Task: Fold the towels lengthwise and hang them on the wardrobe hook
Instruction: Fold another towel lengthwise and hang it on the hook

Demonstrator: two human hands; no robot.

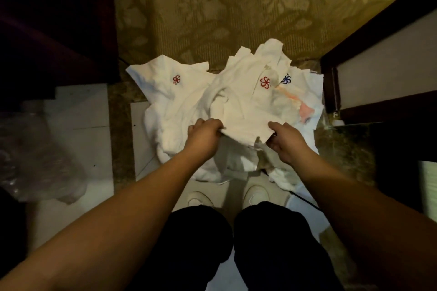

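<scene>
A pile of several white towels lies on the floor in front of my feet. The top towel [246, 106] bears a red flower emblem. My left hand [204, 136] grips its near edge on the left, and my right hand [285, 142] pinches the same edge on the right. Another towel with a red emblem [172, 82] spreads out at the left of the pile. A towel with a blue emblem [300, 87] and an orange stain lies at the right. No wardrobe hook is in view.
Dark wooden furniture [56, 21] stands at the left. A dark-framed door or panel [369, 54] stands at the right. Crumpled clear plastic [35, 156] lies on the pale floor at the left. Patterned carpet [236, 7] stretches beyond the pile.
</scene>
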